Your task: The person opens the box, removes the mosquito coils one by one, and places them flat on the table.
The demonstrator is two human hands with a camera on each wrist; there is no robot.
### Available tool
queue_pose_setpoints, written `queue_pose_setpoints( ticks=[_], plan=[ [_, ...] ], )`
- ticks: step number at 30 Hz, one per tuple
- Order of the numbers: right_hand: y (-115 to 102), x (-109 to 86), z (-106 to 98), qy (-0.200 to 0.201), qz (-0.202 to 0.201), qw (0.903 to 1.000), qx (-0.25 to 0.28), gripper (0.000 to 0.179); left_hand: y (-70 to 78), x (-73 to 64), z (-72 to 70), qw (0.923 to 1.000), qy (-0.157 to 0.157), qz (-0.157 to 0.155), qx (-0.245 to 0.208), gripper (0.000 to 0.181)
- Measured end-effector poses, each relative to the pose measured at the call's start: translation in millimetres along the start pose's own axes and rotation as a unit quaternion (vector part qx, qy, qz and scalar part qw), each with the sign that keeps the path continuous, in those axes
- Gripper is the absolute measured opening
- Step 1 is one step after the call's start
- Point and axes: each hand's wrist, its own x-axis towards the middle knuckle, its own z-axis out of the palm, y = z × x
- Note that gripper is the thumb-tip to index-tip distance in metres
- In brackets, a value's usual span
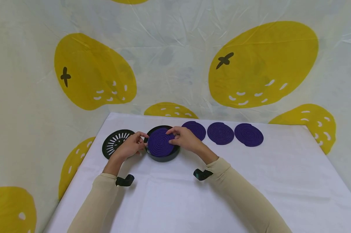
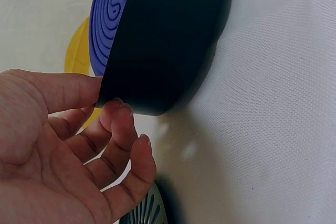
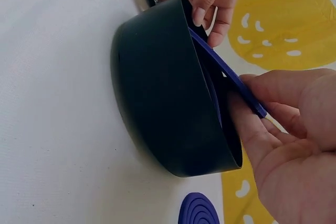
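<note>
Tabletop (image 1: 169, 200) white-covered, bare cloth in front of dark round container (image 1: 163, 159). Left grip (image 1: 130, 147) clamped on container's left rim, thumb over edge. Right grip (image 1: 186, 139) pinches spiral purple disc (image 1: 160, 143) at container's right; disc tilted, opposite edge inside container. Slotted black plate (image 1: 113, 144) left of container. Three matching discs (image 1: 220, 133) in a row to its right. Yellow-patterned backdrop (image 1: 175, 71) beyond container.

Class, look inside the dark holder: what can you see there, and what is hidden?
A purple disc tilts into the holder; the right hand holds its raised edge. A purple strip shows beneath, perhaps another disc; the tilted one hides the rest.
</note>
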Motion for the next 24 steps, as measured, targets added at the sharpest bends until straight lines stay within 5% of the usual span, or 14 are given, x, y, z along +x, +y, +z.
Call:
queue_pose_setpoints(
  ticks=[6,24],
  plan=[
    [2.1,-3.8,1.0,-0.018,0.010,0.9976,0.066,0.036,-1.5,1.0,0.3,1.0000,0.000,0.000,-0.002,0.035],
    [7.7,-5.9,3.4,0.004,0.006,0.9937,0.112,0.036,0.6,-0.4,0.5,1.0000,-0.001,-0.007,-0.002,0.035]
  ],
)
